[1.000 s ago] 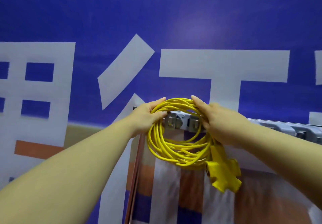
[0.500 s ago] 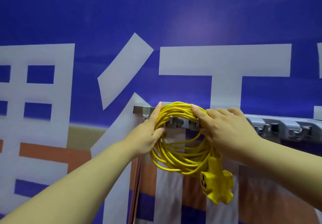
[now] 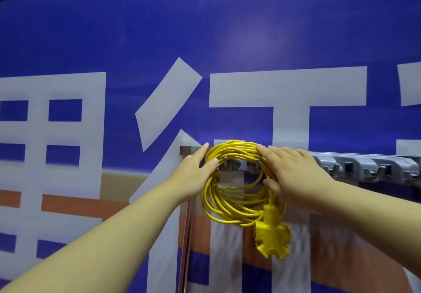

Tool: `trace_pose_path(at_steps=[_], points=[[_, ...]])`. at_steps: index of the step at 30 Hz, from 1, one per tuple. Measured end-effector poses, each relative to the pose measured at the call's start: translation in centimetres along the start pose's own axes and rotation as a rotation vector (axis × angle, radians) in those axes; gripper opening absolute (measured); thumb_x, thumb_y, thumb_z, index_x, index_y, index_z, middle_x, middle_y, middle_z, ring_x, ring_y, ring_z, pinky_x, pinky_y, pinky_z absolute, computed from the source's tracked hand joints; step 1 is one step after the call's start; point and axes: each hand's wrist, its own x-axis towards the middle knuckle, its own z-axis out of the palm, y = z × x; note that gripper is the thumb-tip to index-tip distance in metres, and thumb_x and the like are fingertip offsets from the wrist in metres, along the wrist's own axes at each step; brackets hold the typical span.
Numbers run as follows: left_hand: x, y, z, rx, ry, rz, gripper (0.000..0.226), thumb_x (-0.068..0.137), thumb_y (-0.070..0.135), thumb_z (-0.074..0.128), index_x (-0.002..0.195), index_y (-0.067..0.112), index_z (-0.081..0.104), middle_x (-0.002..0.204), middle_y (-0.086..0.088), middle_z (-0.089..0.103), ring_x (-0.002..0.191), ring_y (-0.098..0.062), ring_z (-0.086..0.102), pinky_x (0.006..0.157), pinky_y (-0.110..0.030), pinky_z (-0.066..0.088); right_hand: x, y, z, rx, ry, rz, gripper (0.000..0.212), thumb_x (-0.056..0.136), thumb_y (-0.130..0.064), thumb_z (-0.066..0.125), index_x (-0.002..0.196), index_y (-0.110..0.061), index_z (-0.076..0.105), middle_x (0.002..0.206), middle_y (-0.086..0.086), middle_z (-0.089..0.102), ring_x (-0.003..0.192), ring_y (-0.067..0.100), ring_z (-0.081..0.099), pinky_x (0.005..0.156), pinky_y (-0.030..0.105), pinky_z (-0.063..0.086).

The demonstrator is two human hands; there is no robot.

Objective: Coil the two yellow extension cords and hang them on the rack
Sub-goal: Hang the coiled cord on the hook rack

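A coiled yellow extension cord (image 3: 230, 208) hangs as a round bundle of many loops against the left end of a long grey metal wall rack (image 3: 364, 167), which runs off to the right with a row of grey plastic holders. The top of the coil lies over the rail, and two small grey hooks (image 3: 257, 163) show through the middle of the loop. Whether the hooks or the hands carry the weight cannot be told.

The left hand (image 3: 193, 175) is at the left edge of the coil. Its thumb lies across the front of the strands and its straight fingers (image 3: 204, 149) run up the outer side, so the bundle is pinched between them.

The right hand (image 3: 293, 172) lies flat over the upper right of the coil, with its fingers straight and close together on the top strands. Its thumb is spread downward, touching the inner right side of the loop.

The cord's yellow star-shaped multi-outlet socket block (image 3: 273, 239) dangles below the coil at lower right, just under the right wrist.

Behind everything is a blue printed banner (image 3: 205, 42) with large white characters and orange and tan bands lower down. A thin upright metal post (image 3: 185, 235) runs down from the rack's left end.
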Motion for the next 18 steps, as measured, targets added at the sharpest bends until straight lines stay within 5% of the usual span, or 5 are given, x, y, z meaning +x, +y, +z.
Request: trace_pose_path(at_steps=[7,11,18], points=[[-4.7,2.5,-0.9,0.184,0.065,0.054,0.063,0.099,0.045,0.054,0.154,0.034,0.026,0.154,0.000,0.038,0.137,-0.018,0.043,0.095,-0.024,0.035,-3.1,0.8,-0.8,0.155,-0.029,0.076,0.092,0.080,-0.067,0.057,0.154,-0.040,0.011,0.152,-0.003,0.039,0.135,0.025,0.044,0.106,0.045,0.042],[-8.9,2.9,0.5,0.225,0.015,0.011,0.067,0.095,0.049,0.058,0.153,0.038,0.026,0.154,0.003,0.036,0.134,-0.017,0.045,0.098,-0.027,0.040,-7.5,0.5,-0.9,0.292,-0.034,0.176,0.099,0.078,-0.067,0.062,0.154,-0.042,0.004,0.165,0.004,0.019,0.146,0.028,0.033,0.112,0.047,0.038],[-19.2,2.5,6.1,0.267,-0.112,-0.062,0.073,0.091,0.052,0.060,0.153,0.038,0.025,0.156,0.007,0.033,0.135,-0.013,0.043,0.095,-0.024,0.036,-18.9,-2.4,1.3,0.537,-0.134,0.216,0.092,0.079,-0.066,0.061,0.153,-0.041,0.012,0.163,-0.002,0.024,0.151,0.018,0.022,0.117,0.047,0.033]])
